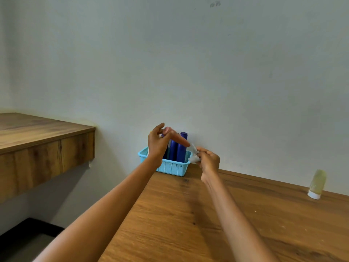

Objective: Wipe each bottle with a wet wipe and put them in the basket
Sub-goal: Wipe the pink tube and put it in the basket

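A light blue plastic basket [171, 167] stands at the table's far left corner, against the wall. Two dark blue bottles [181, 148] stand upright in it. My left hand [157, 146] is raised above the basket and grips a slim tan bottle [179, 139] that tilts down to the right. My right hand [208, 161] is just right of the basket and pinches a crumpled white wet wipe [194, 157] at the tan bottle's lower end. A pale yellow bottle [318, 183] stands on its white cap at the far right of the table, near the wall.
The wooden table [188, 214] runs from the basket toward me and to the right. A second, higher wooden desk [37, 133] juts out at the left, with a gap of floor between the two. A plain wall backs both.
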